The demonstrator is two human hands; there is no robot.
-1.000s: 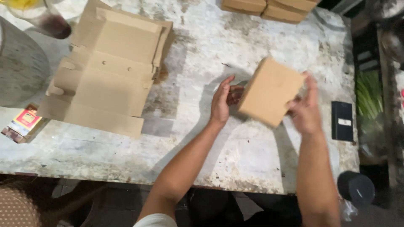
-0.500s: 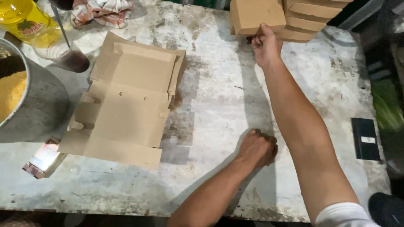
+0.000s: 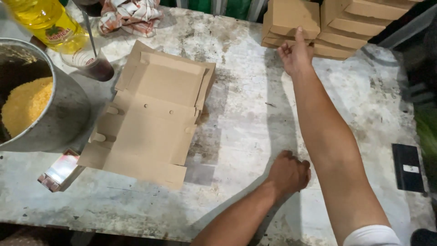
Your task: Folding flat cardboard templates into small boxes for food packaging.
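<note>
The right hand (image 3: 296, 57) is stretched out to the far edge of the desk (image 3: 241, 118), its fingers (image 3: 299, 36) lying straight and loosely spread against the front of a folded cardboard box (image 3: 291, 18). That box tops a short stack of folded boxes; the fingers press on its near face but do not wrap around it, so nothing is gripped. Just to the right of those fingers stands a second stack of cardboard boxes (image 3: 359, 23), touching or nearly touching the first.

The left hand (image 3: 289, 173) rests on the desk near its front edge, fingers curled under into a loose fist, knuckles down on the bare stone surface, holding nothing that shows.

Well to the left of both hands lies a pile of flat, unfolded box blanks (image 3: 150, 118). Beyond it, further left, sits a large metal pot (image 3: 63, 114) with yellow grains inside, a glass with a dark drink (image 3: 93, 64), a bottle of yellow oil (image 3: 45, 20) and a crumpled cloth (image 3: 129, 13). A small red and white packet (image 3: 59, 171) lies by the near left corner of the blanks. A black phone (image 3: 407, 166) lies to the right of the right forearm.
</note>
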